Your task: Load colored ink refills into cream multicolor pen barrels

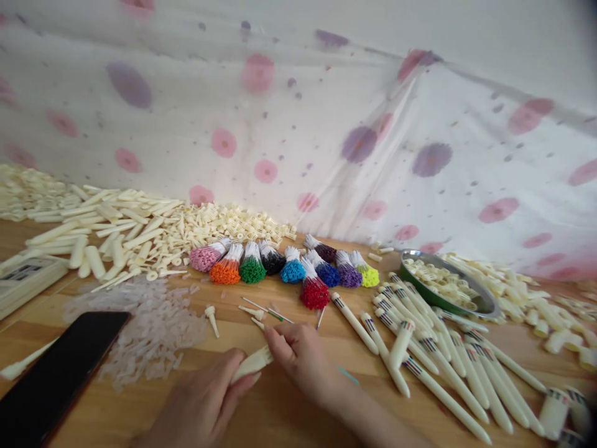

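Note:
My left hand (205, 389) is closed around a cream plastic pen barrel (252, 366), which tilts up to the right. At the barrel's slotted upper end, my right hand (303, 361) pinches with thumb and fingers; the fingertips hide the detail there. Just beyond my hands lie loose thin refills (268, 309) and small cream pointed parts, one a plug-like piece (212, 320). Bundles of refills with coloured ends stand in a row behind, among them red (314, 291), orange (226, 272), green (252, 269) and yellow (369, 275).
Many cream multicolour pens (448, 373) lie at right, near a green-sided metal bowl (487, 305) of small parts. Cream parts (140, 230) heap up at back left. Clear plastic pieces (144, 330), a black phone (69, 367) and a pale keypad device (28, 283) are at left.

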A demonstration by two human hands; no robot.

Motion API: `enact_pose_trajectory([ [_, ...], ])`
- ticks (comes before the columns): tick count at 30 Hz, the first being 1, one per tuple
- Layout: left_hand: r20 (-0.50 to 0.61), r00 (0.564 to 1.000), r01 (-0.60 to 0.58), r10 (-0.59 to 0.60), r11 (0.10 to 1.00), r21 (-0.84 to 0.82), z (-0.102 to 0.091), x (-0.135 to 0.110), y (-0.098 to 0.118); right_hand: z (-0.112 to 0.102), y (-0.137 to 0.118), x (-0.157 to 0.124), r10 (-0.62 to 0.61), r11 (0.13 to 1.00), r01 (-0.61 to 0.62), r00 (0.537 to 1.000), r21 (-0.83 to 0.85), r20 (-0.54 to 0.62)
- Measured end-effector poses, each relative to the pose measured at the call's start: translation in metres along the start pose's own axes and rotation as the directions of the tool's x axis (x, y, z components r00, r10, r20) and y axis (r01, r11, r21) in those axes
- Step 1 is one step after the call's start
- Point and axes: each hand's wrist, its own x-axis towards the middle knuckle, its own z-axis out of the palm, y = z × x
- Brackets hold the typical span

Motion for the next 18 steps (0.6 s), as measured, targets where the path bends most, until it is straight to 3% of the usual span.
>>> enact_pose_trajectory([
  [2, -0.012, 0.999, -0.051, 0.052, 0.994, 0.097, 0.000, -0.002, 0.001, -0.001, 0.000, 0.000, -0.046, 0.998, 0.045, 0.999, 0.041, 0.023],
  [4, 0.088, 0.996, -0.019, 0.018, 1.000, 0.008, -0.001, -0.004, 0.002, -0.003, 0.002, -0.001, -0.121, 0.989, 0.115, 0.991, 0.097, 0.062],
  [6, 0.223, 0.971, 0.122, -0.089, 0.982, -0.141, -0.002, -0.004, 0.001, -0.005, 0.004, -0.001, -0.200, 0.974, 0.186, 0.975, 0.132, 0.096],
  [8, 0.377, 0.903, 0.316, -0.205, 0.912, -0.261, -0.003, -0.002, -0.001, -0.006, 0.006, -0.001, -0.262, 0.959, 0.245, 0.959, 0.142, 0.111],
  [10, 0.466, 0.850, 0.432, -0.248, 0.834, -0.344, -0.003, 0.001, -0.004, -0.007, 0.008, -0.002, -0.289, 0.952, 0.271, 0.950, 0.143, 0.122],
  [14, 0.557, 0.802, 0.505, -0.215, 0.741, -0.442, -0.002, 0.003, -0.006, -0.009, 0.007, -0.002, -0.283, 0.952, 0.260, 0.948, 0.159, 0.147],
  [18, 0.706, 0.705, 0.559, -0.061, 0.661, -0.501, 0.002, -0.003, -0.010, -0.022, 0.005, -0.001, -0.367, 0.913, 0.326, 0.918, 0.244, 0.148],
])
